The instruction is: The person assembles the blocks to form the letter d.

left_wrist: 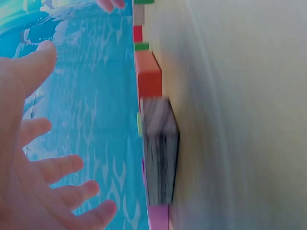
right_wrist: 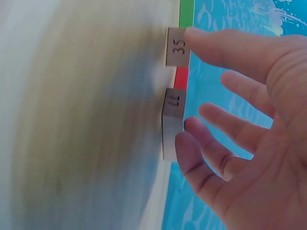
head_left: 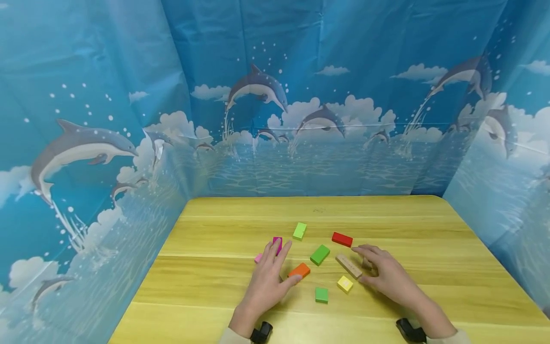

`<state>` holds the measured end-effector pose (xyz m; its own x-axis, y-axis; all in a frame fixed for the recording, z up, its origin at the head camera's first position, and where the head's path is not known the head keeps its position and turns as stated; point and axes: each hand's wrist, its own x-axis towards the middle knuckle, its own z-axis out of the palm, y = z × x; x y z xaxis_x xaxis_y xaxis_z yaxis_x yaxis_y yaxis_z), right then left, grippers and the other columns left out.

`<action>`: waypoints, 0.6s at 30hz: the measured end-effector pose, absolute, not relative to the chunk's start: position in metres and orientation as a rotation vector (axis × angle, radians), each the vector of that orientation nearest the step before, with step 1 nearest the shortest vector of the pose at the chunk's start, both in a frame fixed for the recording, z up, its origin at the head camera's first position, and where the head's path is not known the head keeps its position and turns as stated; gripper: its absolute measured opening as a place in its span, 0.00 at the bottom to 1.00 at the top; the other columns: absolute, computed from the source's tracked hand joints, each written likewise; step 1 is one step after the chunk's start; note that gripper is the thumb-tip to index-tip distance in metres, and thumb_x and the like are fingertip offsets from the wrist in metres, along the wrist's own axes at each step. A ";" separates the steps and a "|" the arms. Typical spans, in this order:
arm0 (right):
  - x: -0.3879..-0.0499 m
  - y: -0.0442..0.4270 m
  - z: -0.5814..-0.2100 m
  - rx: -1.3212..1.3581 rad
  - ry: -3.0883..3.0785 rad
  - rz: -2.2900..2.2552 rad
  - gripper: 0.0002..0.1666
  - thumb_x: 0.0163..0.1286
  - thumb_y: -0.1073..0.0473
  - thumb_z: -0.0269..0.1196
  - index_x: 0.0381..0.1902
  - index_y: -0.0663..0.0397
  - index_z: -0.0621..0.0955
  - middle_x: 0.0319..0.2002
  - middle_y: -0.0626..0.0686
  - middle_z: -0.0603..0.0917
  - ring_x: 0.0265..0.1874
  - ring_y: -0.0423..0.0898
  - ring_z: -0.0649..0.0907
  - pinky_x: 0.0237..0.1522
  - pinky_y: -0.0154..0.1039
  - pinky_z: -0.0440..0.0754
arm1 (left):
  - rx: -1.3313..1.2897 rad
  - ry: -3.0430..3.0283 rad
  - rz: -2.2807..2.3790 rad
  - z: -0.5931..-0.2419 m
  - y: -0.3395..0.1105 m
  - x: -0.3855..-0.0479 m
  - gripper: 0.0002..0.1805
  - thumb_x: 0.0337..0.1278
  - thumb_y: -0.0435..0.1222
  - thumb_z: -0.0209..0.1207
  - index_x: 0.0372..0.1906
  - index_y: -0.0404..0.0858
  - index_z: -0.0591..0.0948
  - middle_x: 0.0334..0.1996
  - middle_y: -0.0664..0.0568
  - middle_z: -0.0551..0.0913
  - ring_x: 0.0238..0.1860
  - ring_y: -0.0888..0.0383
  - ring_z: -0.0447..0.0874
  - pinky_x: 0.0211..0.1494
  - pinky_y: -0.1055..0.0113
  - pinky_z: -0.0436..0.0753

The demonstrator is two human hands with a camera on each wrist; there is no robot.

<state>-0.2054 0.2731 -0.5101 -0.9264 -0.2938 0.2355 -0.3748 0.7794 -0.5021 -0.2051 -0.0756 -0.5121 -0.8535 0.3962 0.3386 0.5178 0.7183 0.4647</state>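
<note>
In the head view my left hand [head_left: 267, 282] hovers over the left blocks, fingers spread, its thumb by an orange block [head_left: 302, 270]. Beyond its fingertips lies a magenta block [head_left: 276, 242], and a pink one [head_left: 258, 258] peeks out at its left. A grey wood-grain block [left_wrist: 160, 163] shows in the left wrist view, largely hidden in the head view. My right hand [head_left: 386, 272] bends its fingers loosely beside a tan wooden block [head_left: 348, 266]. In the right wrist view its thumb tip meets or overlaps a block marked 35 [right_wrist: 177, 48]; a second numbered block [right_wrist: 173, 122] lies by the fingers.
On the yellow wood-grain table [head_left: 206, 229] lie a red block [head_left: 342, 239], a light green block [head_left: 300, 231], a green block [head_left: 320, 255], a smaller green block [head_left: 321, 295] and a yellow block [head_left: 344, 284]. A blue dolphin curtain [head_left: 301, 162] surrounds the table's back and sides.
</note>
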 end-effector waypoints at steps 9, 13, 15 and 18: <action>-0.206 0.261 -0.510 0.511 -2.815 0.860 0.41 0.57 0.64 0.76 0.69 0.47 0.76 0.60 0.54 0.79 0.48 0.53 0.83 0.47 0.53 0.82 | -0.811 -2.669 -0.939 -0.515 -0.053 -0.201 0.48 0.64 0.53 0.64 0.81 0.61 0.50 0.77 0.49 0.58 0.76 0.46 0.56 0.66 0.40 0.71; -0.206 0.256 -0.511 0.502 -2.812 0.842 0.38 0.58 0.64 0.76 0.67 0.48 0.78 0.41 0.48 0.80 0.45 0.53 0.82 0.44 0.50 0.81 | -0.866 -2.627 -0.955 -0.515 -0.041 -0.198 0.46 0.64 0.50 0.65 0.81 0.58 0.53 0.74 0.50 0.64 0.73 0.51 0.63 0.65 0.44 0.73; -0.206 0.253 -0.512 0.488 -2.815 0.830 0.37 0.58 0.63 0.76 0.66 0.48 0.79 0.35 0.45 0.78 0.38 0.48 0.81 0.39 0.44 0.80 | -0.882 -2.620 -0.976 -0.515 -0.035 -0.197 0.46 0.65 0.49 0.65 0.81 0.58 0.53 0.73 0.52 0.66 0.72 0.54 0.65 0.66 0.47 0.73; -0.207 0.250 -0.513 0.469 -2.815 0.819 0.36 0.57 0.62 0.76 0.65 0.47 0.80 0.38 0.45 0.80 0.26 0.39 0.74 0.30 0.36 0.75 | -0.899 -2.619 -1.032 -0.516 -0.027 -0.197 0.45 0.66 0.47 0.64 0.81 0.58 0.52 0.73 0.53 0.68 0.70 0.55 0.68 0.67 0.52 0.72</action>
<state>-0.2071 0.2502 -0.5132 -0.9355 -0.2502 0.2495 -0.3450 0.7992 -0.4921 -0.1971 -0.0273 -0.5164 -0.7989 0.4699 0.3754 0.5997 0.5746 0.5569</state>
